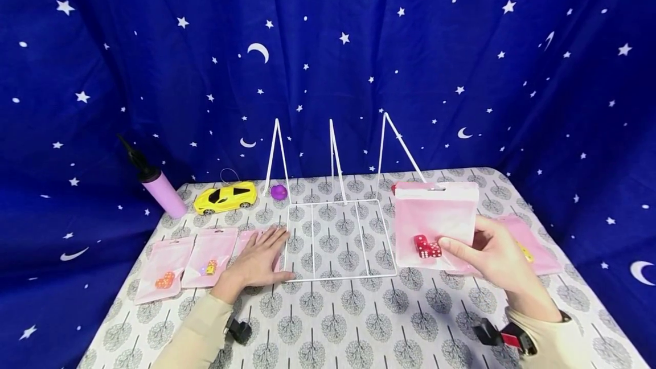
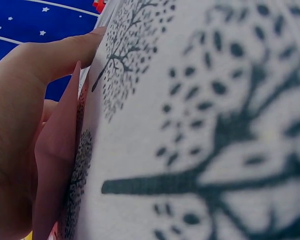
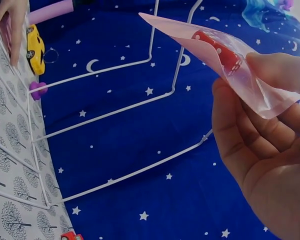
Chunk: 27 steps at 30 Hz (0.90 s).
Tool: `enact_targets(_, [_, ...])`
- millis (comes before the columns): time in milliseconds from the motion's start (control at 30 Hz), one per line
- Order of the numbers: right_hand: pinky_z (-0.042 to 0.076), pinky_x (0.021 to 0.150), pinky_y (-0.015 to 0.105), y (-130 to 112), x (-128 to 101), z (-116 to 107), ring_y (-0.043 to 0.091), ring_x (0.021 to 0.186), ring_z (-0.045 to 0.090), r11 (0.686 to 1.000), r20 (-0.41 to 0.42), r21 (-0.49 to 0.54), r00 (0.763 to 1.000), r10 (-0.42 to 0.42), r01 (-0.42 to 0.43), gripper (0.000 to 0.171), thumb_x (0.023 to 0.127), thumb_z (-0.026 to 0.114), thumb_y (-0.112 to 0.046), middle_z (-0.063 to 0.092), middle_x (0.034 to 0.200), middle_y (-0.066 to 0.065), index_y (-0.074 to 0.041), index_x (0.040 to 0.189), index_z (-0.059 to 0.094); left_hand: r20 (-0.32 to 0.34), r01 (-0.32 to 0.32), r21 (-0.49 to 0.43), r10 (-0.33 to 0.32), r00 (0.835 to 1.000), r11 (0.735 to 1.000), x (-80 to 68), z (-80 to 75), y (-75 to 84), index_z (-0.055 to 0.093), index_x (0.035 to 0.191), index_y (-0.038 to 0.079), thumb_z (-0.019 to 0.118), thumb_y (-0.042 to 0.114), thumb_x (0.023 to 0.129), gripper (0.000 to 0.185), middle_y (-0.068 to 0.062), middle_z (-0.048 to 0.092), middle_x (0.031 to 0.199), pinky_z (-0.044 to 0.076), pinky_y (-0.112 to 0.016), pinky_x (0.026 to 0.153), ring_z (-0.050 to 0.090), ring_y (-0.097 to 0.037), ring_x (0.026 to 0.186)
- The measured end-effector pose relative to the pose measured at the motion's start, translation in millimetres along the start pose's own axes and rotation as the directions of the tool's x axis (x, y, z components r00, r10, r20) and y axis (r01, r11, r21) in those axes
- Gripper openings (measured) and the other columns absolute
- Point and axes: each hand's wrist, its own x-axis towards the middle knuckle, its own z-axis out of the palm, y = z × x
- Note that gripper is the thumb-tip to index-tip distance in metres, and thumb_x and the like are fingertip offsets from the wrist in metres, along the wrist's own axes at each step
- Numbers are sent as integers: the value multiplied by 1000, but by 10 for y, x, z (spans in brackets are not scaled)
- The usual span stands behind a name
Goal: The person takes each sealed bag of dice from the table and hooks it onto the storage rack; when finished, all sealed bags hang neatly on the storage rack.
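My right hand [image 1: 504, 261] holds up a pink flat zip bag [image 1: 435, 215] by its lower right side, thumb in front and fingers behind. Red dice [image 1: 427, 246] with white dots show through its front; in the right wrist view the bag [image 3: 190, 39] bends slightly. A white wire rack [image 1: 338, 278] with three upright prongs stands to the left of this bag. Over at the rack's left side rests my left hand [image 1: 261, 258], palm down with fingers extended, fingertips and thumb right at the frame. Beneath it lies another pink bag [image 1: 247, 238], mostly covered.
Two pink bags lie at left, one with an orange heart-shaped piece [image 1: 165, 281]. Behind them are a yellow toy car [image 1: 225, 197], a purple ball [image 1: 279, 192] and a pink pump [image 1: 166, 195]. More pink bagging [image 1: 538, 246] lies right, partly behind my right hand. A blue curtain [image 1: 328, 61] hangs behind.
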Motion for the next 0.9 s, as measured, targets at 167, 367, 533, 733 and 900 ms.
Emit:
enact_targets(167, [53,52,22,46,23,-12,4,69,65,999,19,15,999,43,-43,30,81,65,17,73,86,-3,1,106,68,5,0,-4,0,1000,1000,0,9,-11,22,156,15,51,81,77,107,-5,17,163,11,-60,119,15,-30,150])
enact_targets(367, [51,44,27,105,95,-11,8,59,62,985,15,-109,991,134,-131,25,86,68,5,72,81,-6,-6,108,68,-3,-8,5,9,1000,1000,11,23,-29,21,156,15,50,82,77,107,-5,17,163,11,-61,119,16,-30,150])
enact_targets(533, [46,40,27,207,191,3,7,55,57,971,-12,-160,984,179,-178,22,88,69,-2,70,79,-9,-8,110,67,5,-6,10,6,1000,1000,13,50,-46,19,157,16,48,84,77,109,-5,16,164,11,-61,119,14,-29,150])
enact_targets(733, [55,56,24,335,342,37,6,71,65,979,-28,-144,990,142,-144,24,87,70,-1,71,89,-14,3,110,65,3,-5,0,5,1000,1000,10,36,-38,20,157,15,49,83,77,108,-4,16,163,10,-61,119,15,-30,150])
enact_targets(900, [55,62,20,441,483,68,4,74,65,985,-48,-113,991,125,-129,22,87,69,-1,70,89,-16,3,109,66,3,-6,-5,6,1000,1000,12,25,-38,20,157,15,49,83,77,108,-4,15,164,10,-61,119,15,-30,150])
